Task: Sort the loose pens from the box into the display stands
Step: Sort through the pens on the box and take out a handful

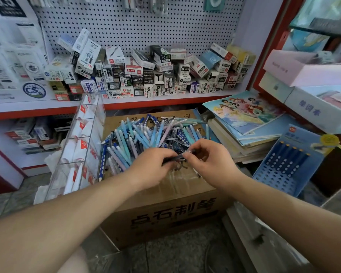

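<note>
At the far left a clear acrylic display stand (81, 146) leans beside the cardboard carton (165, 215). Its tiered compartments carry red labels, and no pens can be made out in them. Just right of it, the loose pens (144, 133) lie in a tangled heap on the carton's top. Most are pale blue, teal and lilac, with some dark blue dotted ones along the heap's left edge.

The person's left hand (154, 170) reaches in over the near edge of the heap, fingers curled down around one end of a dark pen (175, 158). The right hand (211, 162) meets it from the other side, with thumb and fingertips pinched on the same pen's opposite end. Both hands are therefore closed on this one pen, which is held level just above the pile.

Further right sits a stack of books (244, 134) with a cartoon-printed cover on top. Beyond it is a blue perforated display stand (280, 174), already holding a row of dark blue dotted pens.

The step in hand looks like picking out and checking a single pen. The next move probably calls for one hand to let go so the other can carry the pen to whichever stand suits it. It then has to go in tip first without knocking the pens already standing there.
</note>
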Demonstrator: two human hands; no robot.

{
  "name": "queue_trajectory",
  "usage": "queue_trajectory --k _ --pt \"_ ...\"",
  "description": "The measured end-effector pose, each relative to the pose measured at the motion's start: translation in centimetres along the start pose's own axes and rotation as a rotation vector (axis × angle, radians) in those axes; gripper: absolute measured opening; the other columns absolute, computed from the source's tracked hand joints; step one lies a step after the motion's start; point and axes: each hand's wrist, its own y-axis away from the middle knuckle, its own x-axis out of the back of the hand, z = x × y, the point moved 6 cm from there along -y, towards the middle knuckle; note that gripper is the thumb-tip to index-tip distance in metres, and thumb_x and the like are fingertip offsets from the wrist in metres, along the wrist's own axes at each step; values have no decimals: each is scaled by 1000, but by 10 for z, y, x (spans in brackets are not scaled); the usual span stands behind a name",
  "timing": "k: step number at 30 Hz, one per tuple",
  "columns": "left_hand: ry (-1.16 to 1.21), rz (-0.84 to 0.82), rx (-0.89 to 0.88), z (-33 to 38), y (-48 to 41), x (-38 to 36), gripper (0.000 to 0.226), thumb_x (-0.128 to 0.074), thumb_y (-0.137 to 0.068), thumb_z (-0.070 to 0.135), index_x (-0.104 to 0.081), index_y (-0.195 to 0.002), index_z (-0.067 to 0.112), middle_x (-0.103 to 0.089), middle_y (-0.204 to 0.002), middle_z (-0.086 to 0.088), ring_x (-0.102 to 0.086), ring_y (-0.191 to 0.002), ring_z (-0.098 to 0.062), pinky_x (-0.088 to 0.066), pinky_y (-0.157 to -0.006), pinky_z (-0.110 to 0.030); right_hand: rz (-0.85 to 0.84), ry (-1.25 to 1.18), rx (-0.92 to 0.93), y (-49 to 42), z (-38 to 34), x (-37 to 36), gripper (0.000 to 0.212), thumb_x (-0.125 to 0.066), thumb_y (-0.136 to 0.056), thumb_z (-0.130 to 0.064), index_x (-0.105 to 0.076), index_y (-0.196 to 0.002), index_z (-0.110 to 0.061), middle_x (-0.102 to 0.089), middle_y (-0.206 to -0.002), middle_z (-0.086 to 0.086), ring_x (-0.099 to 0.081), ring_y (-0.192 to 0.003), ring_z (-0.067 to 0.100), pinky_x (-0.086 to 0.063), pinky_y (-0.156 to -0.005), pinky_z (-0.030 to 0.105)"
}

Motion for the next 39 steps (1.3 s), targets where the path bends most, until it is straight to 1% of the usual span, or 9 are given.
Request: queue_trajectory --k 7,11,15,20,22,25,30,33,39 --pt "143 30 170 -33 2 5 13 -59 -102 27 -71 -106 23 -63 -69 5 -56 -57 -9 -53 -62 -31 -184 403 -282 -13 65 -16 31 -76 -86 -46 -61 -101 -24 -65 -92 -7 -63 -86 10 -59 -81 32" --pt "177 -5 196 -38 0 4 15 -54 -105 29 -67 -109 25 -58 -69 2 -51 -57 -11 -57 -66 -40 -229 539 -327 -14 81 -24 23 -73 -89 -46 -62 -94 -27 -63 -94 -6 -62 -87 12 -58 -77 31" --pt "235 -29 197 -37 -1 1 22 -45 -108 21 -64 -119 27 -48 -58 7 -39 -42 -4 -42 -51 -29 -186 529 -364 -15 82 -17 13 -66 -95 -34 -63 -88 -23 -67 -89 -2 -63 -79 13 -56 -69 32" --pt "210 8 159 -29 1 2 17 -57 -104 21 -70 -112 29 -68 -89 9 -54 -54 6 -43 -56 -18 55 353 -273 -13 55 17 15 -62 -97 -31 -58 -87 -20 -65 -79 -1 -63 -70 15 -54 -59 31" --pt "335 60 165 -27 -1 4 18 -60 -102 19 -70 -108 33 -72 -104 10 -64 -83 7 -55 -80 -27 150 173 -189 -11 35 28 14 -62 -98 -32 -60 -89 -21 -64 -78 -2 -61 -69 13 -53 -60 30" --pt "492 121 177 -22 -5 3 23 -61 -101 15 -71 -115 31 -71 -117 10 -65 -113 -9 -48 -104 -31 198 -22 -105 -9 13 31 16 -65 -97 -32 -62 -89 -19 -65 -77 0 -63 -71 19 -55 -64 36" --pt "659 -48 155 -10 -4 -10 24 -57 -102 8 -73 -116 21 -76 -113 0 -69 -112 -16 -51 -105 -36 74 -266 -102 -11 0 8 13 -68 -97 -19 -63 -93 -7 -74 -76 10 -74 -70 24 -62 -63 35" --pt "671 -190 166 -9 4 -20 21 -58 -101 5 -71 -114 13 -78 -106 -7 -75 -101 -17 -60 -87 -29 21 -372 -137 -15 3 -5 17 -68 -97 -14 -63 -95 2 -73 -75 18 -74 -69 30 -62 -63 33" --pt "574 -147 235 -31 14 -6 13 -62 -97 0 -70 -108 2 -78 -99 -15 -76 -95 -23 -60 -76 -23 -82 -335 -200 -24 14 -29 18 -75 -91 -20 -70 -96 -4 -75 -81 15 -74 -73 28 -62 -64 34"
